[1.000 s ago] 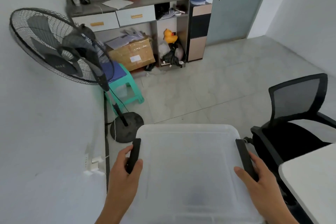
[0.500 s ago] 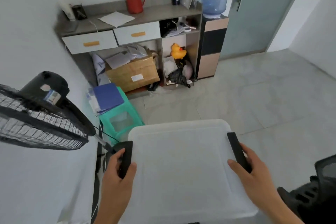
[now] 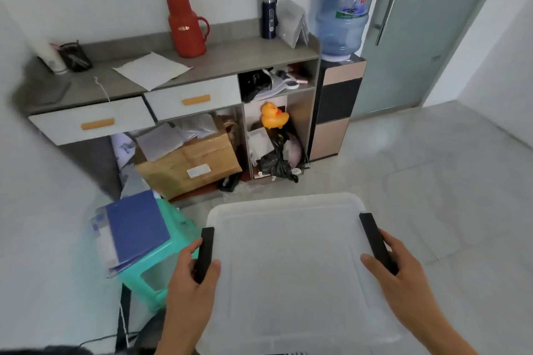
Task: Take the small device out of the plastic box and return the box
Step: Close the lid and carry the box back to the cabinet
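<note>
Both hands, left point(image 3: 191, 282) and right point(image 3: 403, 274), were closed on the black side latches of the lidded box point(image 3: 291, 262), held level above the floor for carrying; no device showed through the lid.

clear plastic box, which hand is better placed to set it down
Neither alone: the left hand grips the left black handle and the right hand the right one on the translucent lidded plastic box, so both should lower it.
</note>
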Demonstrator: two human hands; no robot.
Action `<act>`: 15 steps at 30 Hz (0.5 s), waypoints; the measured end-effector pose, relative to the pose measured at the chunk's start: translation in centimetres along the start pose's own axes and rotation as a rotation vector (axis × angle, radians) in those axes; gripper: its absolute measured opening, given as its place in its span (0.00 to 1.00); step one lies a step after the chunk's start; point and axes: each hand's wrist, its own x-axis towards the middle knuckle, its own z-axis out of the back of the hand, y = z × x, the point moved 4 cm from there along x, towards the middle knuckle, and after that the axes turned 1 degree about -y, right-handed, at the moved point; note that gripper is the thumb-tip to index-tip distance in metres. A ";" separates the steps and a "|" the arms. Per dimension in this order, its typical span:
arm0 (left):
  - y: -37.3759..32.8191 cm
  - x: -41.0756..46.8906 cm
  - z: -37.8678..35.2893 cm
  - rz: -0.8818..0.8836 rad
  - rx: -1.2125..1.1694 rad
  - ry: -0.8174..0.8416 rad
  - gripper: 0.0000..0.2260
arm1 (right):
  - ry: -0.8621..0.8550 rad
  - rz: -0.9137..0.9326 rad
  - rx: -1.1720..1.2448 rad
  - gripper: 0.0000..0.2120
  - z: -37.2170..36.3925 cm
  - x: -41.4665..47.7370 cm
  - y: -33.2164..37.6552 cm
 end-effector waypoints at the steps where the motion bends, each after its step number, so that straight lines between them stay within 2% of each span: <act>1: -1.3 2.2 -0.8 -0.009 0.013 0.012 0.17 | -0.004 -0.003 0.007 0.23 -0.2 1.9 1.1; 8: -8.3 16.2 -6.6 -0.055 0.060 0.069 0.19 | -0.027 -0.032 0.029 0.23 -2.0 15.6 6.1; 15: -12.4 28.9 -13.6 -0.010 0.017 0.016 0.20 | 0.039 -0.004 0.024 0.23 -3.6 32.9 10.9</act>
